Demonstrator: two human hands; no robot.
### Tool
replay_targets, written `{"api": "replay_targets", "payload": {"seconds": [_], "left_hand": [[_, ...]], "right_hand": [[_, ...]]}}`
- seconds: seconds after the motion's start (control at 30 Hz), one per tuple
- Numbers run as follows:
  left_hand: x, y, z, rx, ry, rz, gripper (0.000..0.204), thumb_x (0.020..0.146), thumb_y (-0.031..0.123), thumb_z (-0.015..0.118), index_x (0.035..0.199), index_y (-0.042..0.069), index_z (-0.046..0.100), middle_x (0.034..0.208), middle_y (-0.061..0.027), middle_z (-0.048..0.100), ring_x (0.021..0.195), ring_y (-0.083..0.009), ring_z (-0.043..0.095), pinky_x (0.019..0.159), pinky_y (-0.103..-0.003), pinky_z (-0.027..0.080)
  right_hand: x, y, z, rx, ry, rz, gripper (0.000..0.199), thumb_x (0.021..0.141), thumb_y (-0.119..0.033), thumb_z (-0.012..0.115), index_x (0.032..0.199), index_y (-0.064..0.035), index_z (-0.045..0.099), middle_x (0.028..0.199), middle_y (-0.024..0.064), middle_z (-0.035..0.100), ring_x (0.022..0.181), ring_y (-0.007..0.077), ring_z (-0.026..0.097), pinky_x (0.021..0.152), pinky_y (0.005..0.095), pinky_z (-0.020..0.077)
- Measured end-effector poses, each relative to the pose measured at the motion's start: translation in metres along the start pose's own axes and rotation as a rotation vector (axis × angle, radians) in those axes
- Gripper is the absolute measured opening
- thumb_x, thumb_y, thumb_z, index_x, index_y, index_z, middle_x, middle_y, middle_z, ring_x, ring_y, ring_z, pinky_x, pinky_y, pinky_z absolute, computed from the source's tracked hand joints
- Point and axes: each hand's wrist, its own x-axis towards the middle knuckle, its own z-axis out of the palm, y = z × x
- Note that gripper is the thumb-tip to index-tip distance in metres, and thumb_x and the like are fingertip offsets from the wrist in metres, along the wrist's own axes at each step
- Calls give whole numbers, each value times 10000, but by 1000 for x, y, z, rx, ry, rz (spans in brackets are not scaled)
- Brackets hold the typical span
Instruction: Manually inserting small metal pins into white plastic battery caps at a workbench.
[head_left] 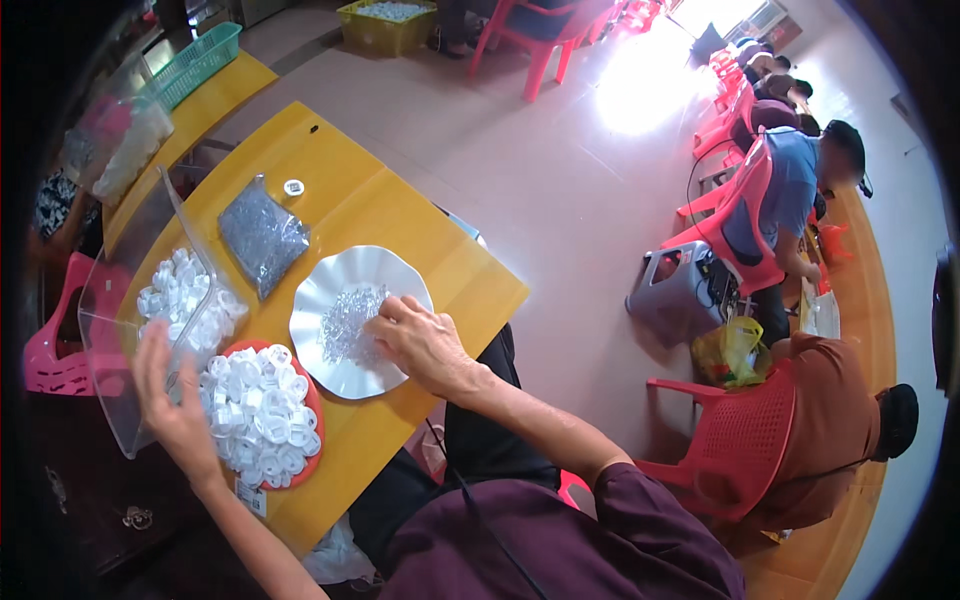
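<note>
My left hand (175, 405) is open, its fingers stretched up and apart beside the wall of a clear plastic bin (130, 400). White plastic ring-shaped parts (185, 285) fill the bin's near-right corner. Just right of that hand, more white plastic parts (262, 415) are heaped on an orange-red plate (316, 410). My right hand (425, 345) reaches into a silvery wavy-rimmed dish (385, 262), fingers bent and pressed together at a pile of small clear slivers (350, 322). Whatever its fingertips hold is hidden.
Behind the dish, a bag of small dark grey pieces (262, 235) and a small white round part (293, 187) lie on the yellow table (460, 275). A green basket (200, 65) stands at far left. People sit on red chairs (735, 435) along a right-hand bench.
</note>
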Motion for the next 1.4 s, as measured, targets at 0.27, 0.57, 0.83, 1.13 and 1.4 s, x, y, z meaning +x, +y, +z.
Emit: {"api": "replay_targets", "payload": {"seconds": [0.27, 0.57, 0.83, 1.13, 1.4], "left_hand": [[-61, 74, 17, -221, -95, -131, 237, 891, 3, 634, 1123, 18, 683, 1197, -129, 637, 1113, -285, 606, 963, -398, 474], [-92, 103, 19, -361, -165, -199, 194, 875, -31, 642, 1056, -2, 704, 1111, -129, 659, 1040, -258, 635, 909, -359, 502], [-102, 112, 22, -441, -122, -158, 181, 865, -53, 649, 1031, -6, 703, 1072, -132, 683, 965, -240, 667, 847, -319, 526], [-114, 121, 34, -511, -167, -203, 172, 872, -20, 667, 1035, 13, 707, 1057, -101, 685, 938, -206, 667, 804, -297, 529], [-109, 126, 45, -549, -184, -232, 176, 868, -21, 669, 1036, 19, 706, 1040, -95, 687, 934, -202, 667, 810, -298, 522]], "right_hand": [[5, 4, -11, 48, 38, -42, 134, 887, -194, 638, 988, -107, 651, 977, 53, 606, 998, 248, 589, 730, 400, 512], [7, -6, -15, 204, 76, -27, 101, 857, -141, 638, 919, -65, 617, 862, 83, 666, 878, 282, 657, 729, 404, 517], [8, 8, -14, 340, 230, 72, 111, 805, -101, 730, 904, -53, 745, 846, 88, 734, 705, 176, 691, 675, 289, 553], [2, 4, -25, 638, 83, 280, 157, 861, -125, 726, 963, -8, 754, 804, 84, 742, 691, 85, 650, 657, 253, 525], [-3, 6, -28, 712, 85, 254, 160, 860, -118, 719, 949, 14, 738, 795, 68, 731, 705, 88, 643, 661, 246, 517]]}}
